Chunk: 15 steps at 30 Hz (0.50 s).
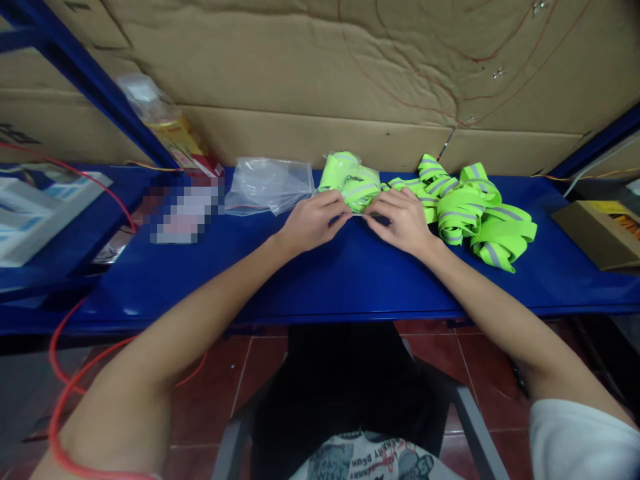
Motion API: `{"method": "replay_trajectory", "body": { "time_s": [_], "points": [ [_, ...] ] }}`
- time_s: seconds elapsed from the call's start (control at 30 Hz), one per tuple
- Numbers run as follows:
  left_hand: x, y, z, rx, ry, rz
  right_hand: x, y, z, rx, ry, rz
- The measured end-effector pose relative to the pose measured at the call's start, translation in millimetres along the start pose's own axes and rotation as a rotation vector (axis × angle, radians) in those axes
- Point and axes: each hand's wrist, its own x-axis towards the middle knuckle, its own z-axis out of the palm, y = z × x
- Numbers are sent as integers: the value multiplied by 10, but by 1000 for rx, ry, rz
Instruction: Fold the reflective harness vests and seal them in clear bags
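My left hand [311, 220] and my right hand [400, 220] rest close together on the blue shelf [350, 280], fingers curled and pinching the two ends of a thin pale band [356, 215] stretched between them. Just behind the fingers lies a folded bundle of neon-green reflective strap inside clear plastic [350, 179]. A loose heap of the same green strap with grey stripes [475, 210] sits right of my right hand.
A pile of clear plastic bags [267, 185] lies left of the bundle. A bottle [167, 123] leans at the back left beside a blurred patch. A cardboard box [597, 230] stands at the far right. A red cord [65, 373] hangs down at the left. Cardboard lines the back wall.
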Motion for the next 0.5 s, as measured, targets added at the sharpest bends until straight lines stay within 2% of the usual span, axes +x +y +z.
{"method": "replay_trajectory", "body": {
  "time_s": [0.13, 0.3, 0.5],
  "points": [
    [-24, 3, 38, 27, -43, 12, 2, -66, 68, 8, -23, -29],
    [2, 10, 27, -43, -51, -16, 5, -45, 38, 24, -45, -36],
    [3, -7, -20, -51, -53, -46, -9, -21, 60, 12, -4, -10]
  ]
}}
